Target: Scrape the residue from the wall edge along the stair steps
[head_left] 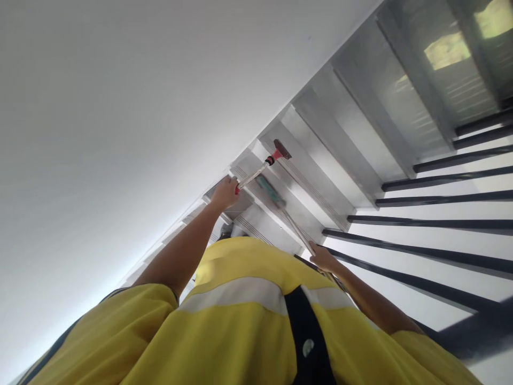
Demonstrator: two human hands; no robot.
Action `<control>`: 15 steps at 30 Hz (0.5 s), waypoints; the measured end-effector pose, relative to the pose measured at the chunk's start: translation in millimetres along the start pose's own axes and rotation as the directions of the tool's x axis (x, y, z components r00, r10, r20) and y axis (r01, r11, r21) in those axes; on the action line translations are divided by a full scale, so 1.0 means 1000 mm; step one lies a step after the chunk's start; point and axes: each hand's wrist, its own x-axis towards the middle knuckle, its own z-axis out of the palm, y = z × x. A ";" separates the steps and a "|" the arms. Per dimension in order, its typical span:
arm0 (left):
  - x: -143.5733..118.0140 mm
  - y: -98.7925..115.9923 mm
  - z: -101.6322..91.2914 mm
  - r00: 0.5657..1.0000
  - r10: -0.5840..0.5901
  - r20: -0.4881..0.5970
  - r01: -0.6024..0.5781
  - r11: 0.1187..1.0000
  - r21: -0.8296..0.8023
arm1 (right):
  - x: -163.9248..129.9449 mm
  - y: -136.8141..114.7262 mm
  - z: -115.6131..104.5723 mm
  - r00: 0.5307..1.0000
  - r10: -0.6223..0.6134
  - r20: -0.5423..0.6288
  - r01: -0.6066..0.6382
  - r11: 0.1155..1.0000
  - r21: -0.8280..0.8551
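Red-headed tool (271, 159) juts beyond left fingers (231, 187); green-headed pole (294, 227) beyond right fingers (319, 256).

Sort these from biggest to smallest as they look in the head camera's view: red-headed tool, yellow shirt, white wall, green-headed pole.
1. White wall
2. Yellow shirt, which probably looks larger for being so close
3. Green-headed pole
4. Red-headed tool

The two tools' heads alone look too alike to rank.
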 end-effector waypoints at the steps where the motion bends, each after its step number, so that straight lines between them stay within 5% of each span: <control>1: 0.000 0.000 0.000 1.000 0.000 0.001 0.000 1.000 0.000 | 0.001 0.008 -0.002 0.999 0.040 0.006 -0.040 0.999 0.032; 5: 0.001 0.001 -0.001 1.000 -0.005 0.003 0.005 1.000 0.002 | 0.015 0.006 -0.003 0.997 0.072 0.043 -0.072 0.997 -0.001; 12: 0.002 0.002 -0.003 1.000 -0.014 0.024 0.014 1.000 0.000 | 0.040 -0.082 0.008 0.981 -0.191 0.023 0.193 0.976 -0.102; 15: 0.002 0.003 -0.004 0.999 -0.016 0.044 0.016 1.000 0.008 | 0.034 -0.090 0.006 0.971 -0.241 0.007 0.240 0.966 -0.100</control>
